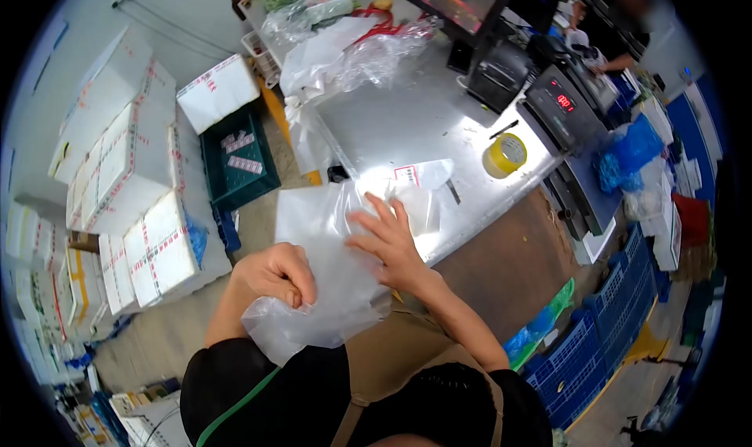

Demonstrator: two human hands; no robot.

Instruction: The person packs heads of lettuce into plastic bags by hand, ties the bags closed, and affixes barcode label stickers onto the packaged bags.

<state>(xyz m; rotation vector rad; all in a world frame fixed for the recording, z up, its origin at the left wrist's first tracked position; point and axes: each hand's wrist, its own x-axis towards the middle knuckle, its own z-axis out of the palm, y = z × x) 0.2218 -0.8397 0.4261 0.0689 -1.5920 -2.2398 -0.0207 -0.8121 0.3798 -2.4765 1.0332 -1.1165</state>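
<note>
A clear plastic bag [337, 271] hangs in front of my body, near the edge of the metal table [392, 110]. My left hand [278, 279] is closed on its gathered lower left part. With its fingers spread, my right hand [389, 243] lies against the upper right of the bag, not closed on it. Beyond the bag, a transparent sheet or bag with a red-edged label [406, 174] lies on the tabletop. A roll of yellow tape [507, 153] rests farther right on the table, with a black pen [504, 129] just above it.
White foam boxes [129, 169] are stacked at left, beside a dark green crate [237, 157]. Plastic bags and vegetables lie at the table's far end. A scale with a red display [562, 99] and a monitor [462, 1] stand right. Another person [615, 24] is at upper right.
</note>
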